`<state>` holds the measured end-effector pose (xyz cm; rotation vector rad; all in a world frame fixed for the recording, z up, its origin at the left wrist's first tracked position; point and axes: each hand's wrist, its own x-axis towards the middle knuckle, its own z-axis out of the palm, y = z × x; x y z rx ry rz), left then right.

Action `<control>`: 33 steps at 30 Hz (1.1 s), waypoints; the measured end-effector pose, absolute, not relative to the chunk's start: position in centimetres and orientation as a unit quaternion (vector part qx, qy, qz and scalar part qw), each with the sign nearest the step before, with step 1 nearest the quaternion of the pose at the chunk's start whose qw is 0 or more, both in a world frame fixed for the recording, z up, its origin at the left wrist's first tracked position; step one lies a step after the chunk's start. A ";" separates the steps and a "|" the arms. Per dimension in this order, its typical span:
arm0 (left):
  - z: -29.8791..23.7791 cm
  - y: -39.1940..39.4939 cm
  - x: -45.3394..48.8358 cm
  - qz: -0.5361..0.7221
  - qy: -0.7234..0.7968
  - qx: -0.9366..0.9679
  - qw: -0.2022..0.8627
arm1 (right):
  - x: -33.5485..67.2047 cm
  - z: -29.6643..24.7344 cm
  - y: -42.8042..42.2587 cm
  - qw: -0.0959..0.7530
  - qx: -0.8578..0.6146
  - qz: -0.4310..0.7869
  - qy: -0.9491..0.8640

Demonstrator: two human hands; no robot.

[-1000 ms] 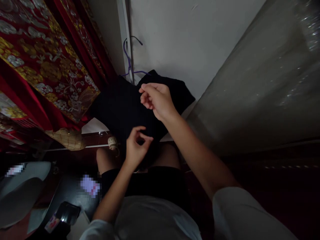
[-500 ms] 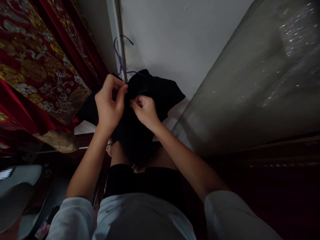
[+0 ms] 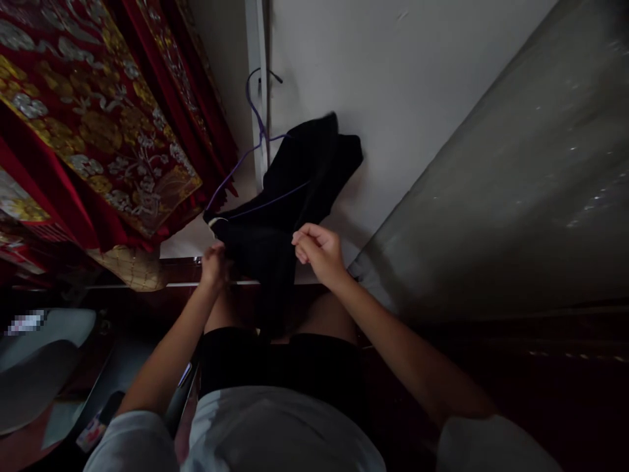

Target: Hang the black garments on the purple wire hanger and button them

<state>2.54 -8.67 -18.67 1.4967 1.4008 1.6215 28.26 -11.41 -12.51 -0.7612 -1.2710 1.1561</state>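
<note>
A black garment (image 3: 314,170) hangs on a thin purple wire hanger (image 3: 261,126), which is hooked near a narrow pale upright edge. The hanger's left arm is bare, while its right arm goes under the black cloth. My left hand (image 3: 213,265) is closed at the garment's lower left edge, near a small pale strip, and is slightly blurred. On the other side, my right hand (image 3: 322,252) pinches the cloth with curled fingers. Between both hands the fabric is drawn out, and its lower part hangs in front of my legs.
Red embroidered cloth (image 3: 98,118) with gold and silver patterns hangs at the left. A clear plastic sheet (image 3: 491,216) slants along the right side of the white wall (image 3: 393,78). A grey chair-like thing (image 3: 39,373) stands at the lower left.
My hands have moved apart and downward, the left one outward to the left. The black cloth has come off the hanger's left arm, which now shows, and is stretched between my hands.
</note>
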 end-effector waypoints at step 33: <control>-15.3 -17.2 7.6 0.347 0.466 0.746 0.327 | 29.1 -8.4 -15.5 0.303 -0.253 0.511 -0.764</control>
